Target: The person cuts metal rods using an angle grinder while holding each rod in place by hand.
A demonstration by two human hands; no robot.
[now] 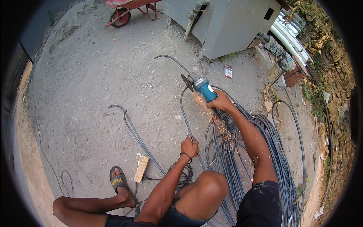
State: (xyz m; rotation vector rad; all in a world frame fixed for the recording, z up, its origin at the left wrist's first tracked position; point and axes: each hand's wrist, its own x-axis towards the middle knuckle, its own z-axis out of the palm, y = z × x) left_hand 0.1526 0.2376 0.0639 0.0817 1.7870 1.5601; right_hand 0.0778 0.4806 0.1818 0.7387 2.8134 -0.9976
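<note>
My right hand (221, 101) is wrapped round the teal body of an angle grinder (206, 89). The grinder's dark disc (187, 82) meets a thin grey steel rod (183, 108), and orange sparks (199, 99) spray back toward my right forearm and the rods below. My left hand (190, 146) is closed round that same rod lower down. Beyond the disc, a curved rod end (166, 56) lies on the ground. A large bundle of bent steel rods (264, 140) runs beneath my right arm and beside my right knee.
Two bent rods (134, 130) lie left of my left hand. Near my sandalled foot are a wooden block (141, 169) and a coiled black cable (185, 177). A grey metal box (230, 30) and a red wheelbarrow (130, 4) stand at the back; white pipes (289, 41) lie far right.
</note>
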